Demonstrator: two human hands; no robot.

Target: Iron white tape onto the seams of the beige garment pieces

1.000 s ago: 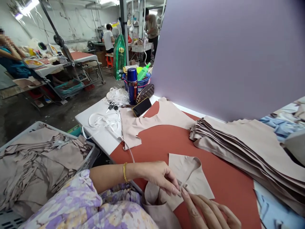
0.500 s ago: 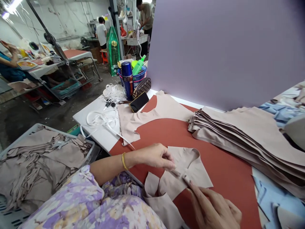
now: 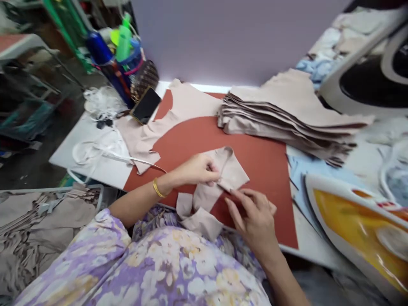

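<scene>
Backdrop: plain purple panel (image 3: 239, 38) right behind your setup
Worktop: white table (image 3: 72, 144) with a rust-red cover (image 3: 194, 136) over most of it
Beige cloth (image 3: 236, 172): small piece on the red cover between your hands, its near end trailing toward your lap
Left hand (image 3: 205, 170): fingers curled in, tips pressed together right at the cloth; too blurry to tell what's between them
Right hand (image 3: 256, 212): fingers loosely spread, thumb apart from index, index tip by the cloth's near edge; can't tell if it's touching
Far side: your thick stack of beige pieces (image 3: 280, 108), with a long curved piece (image 3: 191, 100) left of it
Left corner: white ribbon (image 3: 98, 151), phone (image 3: 146, 105) and brown pouch (image 3: 146, 76)
Right edge: yellow iron (image 3: 353, 225) near you
Beside the table: crate (image 3: 101, 197) full of beige cloth
</scene>
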